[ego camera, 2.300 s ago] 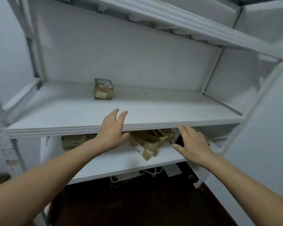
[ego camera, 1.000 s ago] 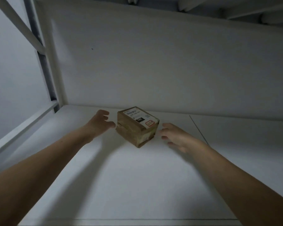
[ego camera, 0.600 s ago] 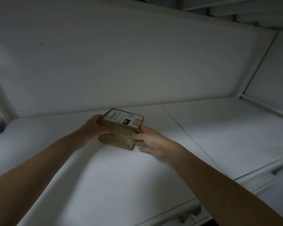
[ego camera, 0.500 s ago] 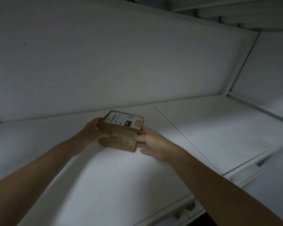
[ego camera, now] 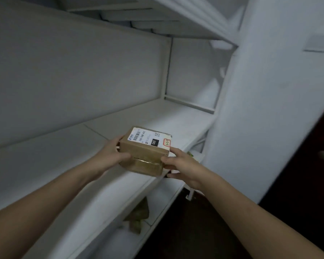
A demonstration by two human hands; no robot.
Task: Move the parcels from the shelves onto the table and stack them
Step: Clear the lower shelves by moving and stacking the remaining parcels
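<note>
White shelf (ego camera: pixel 45 165) boards fill the view. Above the shelf's front edge, left hand (ego camera: pixel 110 156) and right hand (ego camera: pixel 183 165) grip a brown parcel's (ego camera: pixel 144 152) 2 sides.

Between the hands, the parcel (ego camera: pixel 145 154) is brown, its label (ego camera: pixel 148 138) white with black print and a red-edged corner tag. The shelf (ego camera: pixel 45 165) is white, the floor (ego camera: pixel 185 230) dark brown.

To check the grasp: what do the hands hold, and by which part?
One small cardboard parcel: the left hand grips its left side, the right hand its right side.
</note>
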